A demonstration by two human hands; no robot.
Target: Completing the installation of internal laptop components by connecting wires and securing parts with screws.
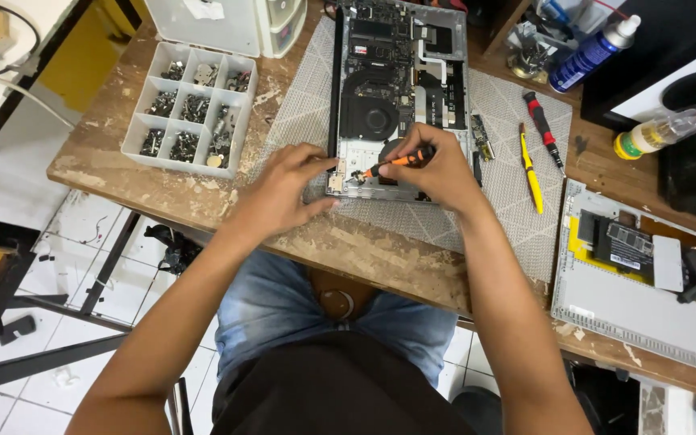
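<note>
An opened laptop base (400,76) lies on a grey mat (493,209), its fan and boards exposed. My right hand (441,165) grips an orange-handled screwdriver (392,163) whose tip points left at the base's near left corner. My left hand (283,189) rests on that corner, fingertips pressing a small metal part (335,182) beside the tip.
A clear compartment box (191,109) of screws sits at the left. A yellow tool (532,169) and a red-and-black screwdriver (543,125) lie on the mat at the right. Another opened laptop shell (646,290) lies at the right edge. A spray can (594,52) and a small bottle (658,133) stand behind.
</note>
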